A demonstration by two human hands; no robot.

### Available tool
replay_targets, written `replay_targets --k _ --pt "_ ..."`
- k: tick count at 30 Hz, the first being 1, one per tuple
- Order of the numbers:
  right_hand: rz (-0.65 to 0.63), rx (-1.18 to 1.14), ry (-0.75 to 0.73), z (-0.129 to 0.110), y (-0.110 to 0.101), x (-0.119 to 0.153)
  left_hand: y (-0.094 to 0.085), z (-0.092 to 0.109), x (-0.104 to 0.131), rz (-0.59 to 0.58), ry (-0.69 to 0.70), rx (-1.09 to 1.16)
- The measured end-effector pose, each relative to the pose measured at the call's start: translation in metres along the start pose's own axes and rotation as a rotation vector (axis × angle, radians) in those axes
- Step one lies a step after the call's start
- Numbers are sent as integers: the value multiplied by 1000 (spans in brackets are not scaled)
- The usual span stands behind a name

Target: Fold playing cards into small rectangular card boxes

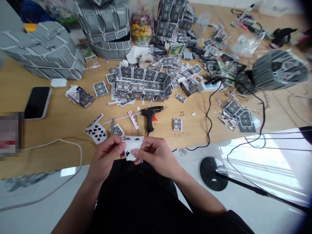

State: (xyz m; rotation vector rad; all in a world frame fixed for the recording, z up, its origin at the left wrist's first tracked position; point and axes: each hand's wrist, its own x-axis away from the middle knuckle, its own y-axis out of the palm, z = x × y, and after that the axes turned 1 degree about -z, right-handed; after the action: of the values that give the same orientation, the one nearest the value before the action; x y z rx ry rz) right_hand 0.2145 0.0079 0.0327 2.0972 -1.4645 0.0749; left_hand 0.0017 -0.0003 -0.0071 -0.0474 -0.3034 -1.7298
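Just off the table's front edge, my left hand [107, 154] and my right hand [154, 154] grip one playing card [131, 144] with club marks from its two sides. The left thumb lies on the card's left edge, and the right thumb presses its face. Beyond the hands lies a black glue gun [151, 117] with a red trigger, its nozzle pointing right. A narrow strip of red-marked card [133, 120] lies left of it. Near my left hand are a ten of spades [97, 132] and a card with a patterned back [117, 130]. A small folded card [177, 124] sits to the right.
Behind the glue gun stands an open box made of cards [143, 87]. Grey woven bags [104, 29], a phone [38, 102] and an earbud case [58, 83] are at left. Loose cards [245, 118] and a black cable [209, 120] lie at right, with a black stand base [214, 173] below.
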Motion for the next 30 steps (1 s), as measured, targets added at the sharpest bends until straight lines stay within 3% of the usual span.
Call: replay_targets --k 6,18,30 --pt "46 -57 -25 3 -7 -6 2 8 7 -190 18 -111" --pt "100 -33 -39 4 -3 -2 10 15 13 -113 7 -249" --pt "118 -8 -50 3 -2 -1 8 15 12 -112 29 -292"
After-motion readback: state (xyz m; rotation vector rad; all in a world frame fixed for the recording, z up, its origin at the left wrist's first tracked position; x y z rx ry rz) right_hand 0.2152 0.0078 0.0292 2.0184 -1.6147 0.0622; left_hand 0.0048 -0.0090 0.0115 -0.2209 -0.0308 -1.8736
